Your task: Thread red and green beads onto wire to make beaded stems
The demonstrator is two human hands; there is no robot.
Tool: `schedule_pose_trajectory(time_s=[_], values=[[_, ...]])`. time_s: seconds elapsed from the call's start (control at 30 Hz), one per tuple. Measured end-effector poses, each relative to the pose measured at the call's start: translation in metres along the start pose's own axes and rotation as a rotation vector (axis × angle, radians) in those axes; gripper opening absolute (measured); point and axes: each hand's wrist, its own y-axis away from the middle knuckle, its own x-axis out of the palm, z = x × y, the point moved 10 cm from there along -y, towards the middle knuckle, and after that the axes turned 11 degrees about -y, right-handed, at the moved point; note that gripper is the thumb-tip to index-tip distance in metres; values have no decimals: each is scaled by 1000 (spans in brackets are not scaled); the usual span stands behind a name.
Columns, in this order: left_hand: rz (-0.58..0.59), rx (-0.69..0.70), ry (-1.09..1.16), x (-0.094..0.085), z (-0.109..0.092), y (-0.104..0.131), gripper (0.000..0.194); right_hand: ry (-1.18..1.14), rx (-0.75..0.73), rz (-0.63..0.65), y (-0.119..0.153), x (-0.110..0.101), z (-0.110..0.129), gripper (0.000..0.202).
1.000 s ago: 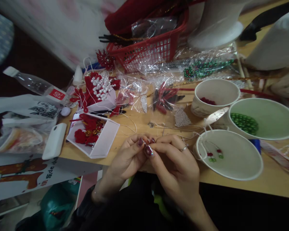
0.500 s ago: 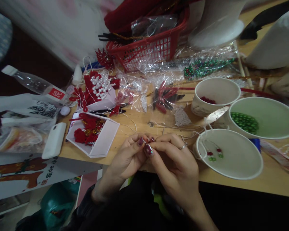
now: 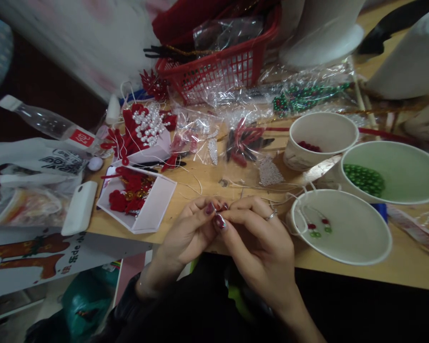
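Observation:
My left hand (image 3: 192,229) and my right hand (image 3: 262,243) meet at the table's front edge, thumbs and fingertips pinched close together. Whatever lies between the fingertips is too small and too covered to make out. To the right of my right hand stands a paper cup (image 3: 346,238) with beaded white strings (image 3: 320,226) hanging inside, carrying red and green beads. Behind it, one cup (image 3: 396,190) holds green beads (image 3: 364,180) and another cup (image 3: 296,159) holds red beads (image 3: 309,146).
Left of my hands sits a white box (image 3: 157,205) with red ornaments. Farther back are a bag of small white beads (image 3: 270,171), a red basket (image 3: 218,71) and plastic bags. At the far left lie a plastic bottle (image 3: 50,121) and a white case (image 3: 79,208).
Both hands stay pinched together in nearly the same place. The whole view has shifted very slightly; nothing on the table has visibly moved.

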Motion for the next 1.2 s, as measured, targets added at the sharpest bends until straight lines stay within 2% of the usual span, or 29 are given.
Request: schedule_pose_trajectory(time_s=[0.23,0.37,0.53,0.7,0.9,1.1,1.2], values=[[21,117,-188,0,-19,2,17,-22,12,8,0,0,1,16],[-4,295,-371,-2,-39,9,11,-9,8,20,1,0,1,17],[-52,509,-575,-6,-58,21,3,-20,-1,116,0,8,1,26],[-90,615,-703,-7,-67,27,6,5,-22,109,-2,8,3,28],[-127,762,-873,1,-79,37,15,59,-29,81,-1,5,1,29],[-121,757,-873,1,-81,37,8,69,-15,69,-1,3,0,26],[-115,794,-943,5,-81,40,13,60,-19,70,-1,4,0,24]])
